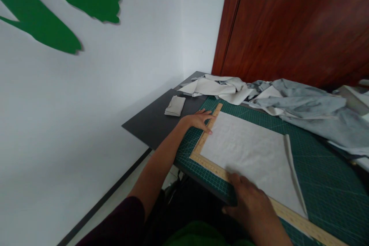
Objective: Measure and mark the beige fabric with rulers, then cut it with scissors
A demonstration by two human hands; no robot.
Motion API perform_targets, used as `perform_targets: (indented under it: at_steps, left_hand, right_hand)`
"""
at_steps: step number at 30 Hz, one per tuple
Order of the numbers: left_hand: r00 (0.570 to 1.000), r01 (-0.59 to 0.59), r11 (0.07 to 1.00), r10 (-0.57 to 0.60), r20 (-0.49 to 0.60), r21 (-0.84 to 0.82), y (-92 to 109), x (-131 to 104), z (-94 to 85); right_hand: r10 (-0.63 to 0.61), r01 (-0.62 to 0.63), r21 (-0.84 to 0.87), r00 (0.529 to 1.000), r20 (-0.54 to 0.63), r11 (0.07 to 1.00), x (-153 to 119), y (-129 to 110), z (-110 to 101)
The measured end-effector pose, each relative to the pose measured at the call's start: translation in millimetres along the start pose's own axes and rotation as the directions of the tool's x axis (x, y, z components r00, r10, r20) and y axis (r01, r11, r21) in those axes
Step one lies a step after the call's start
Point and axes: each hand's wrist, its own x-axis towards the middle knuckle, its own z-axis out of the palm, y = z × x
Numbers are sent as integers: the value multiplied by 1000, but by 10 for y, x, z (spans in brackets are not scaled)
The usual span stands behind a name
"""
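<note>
A green cutting mat (323, 184) spreads under the fingers of the left hand (199, 120) and right hand (250, 201); rumpled fabric (308, 100) lies beyond them. Between them, white cloth (248, 142) lies flat. The left fingers, spread and unclenched, and the right, whose grip I cannot tell, lie over 2 arms of an L-shaped ruler (211, 166), probably against slipping. Left of the left fingers sits a folded stack (175, 105).

Room to pass lies over the mat (325, 178) right of the cloth (248, 142), while heaped fabric (302, 94) blocks the far side and a wall (95, 96) the left.
</note>
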Motion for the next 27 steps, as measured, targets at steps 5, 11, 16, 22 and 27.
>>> perform_targets:
  at_steps: [5,11,16,22,27]
  left_hand:
    - [1000,1,1000,0,12,-14,72,-57,-44]
    - [1000,10,1000,-11,15,10,70,-30,-46]
    - [1000,10,1000,-10,12,8,63,-17,-35]
    - [1000,19,1000,-20,18,14,74,-28,-35]
    - [1000,6,1000,-6,8,24,72,-21,-29]
  right_hand:
    - [-10,10,-12,1000,1,1000,-13,-40,-68]
    - [35,-35,-30,999,8,999,-28,-142,-177]
    - [-44,42,-33,996,-75,999,-50,-80,-106]
    - [-112,96,-93,978,-178,991,-29,-60,-47]
    - [-97,64,-171,976,-195,983,3,-72,-32]
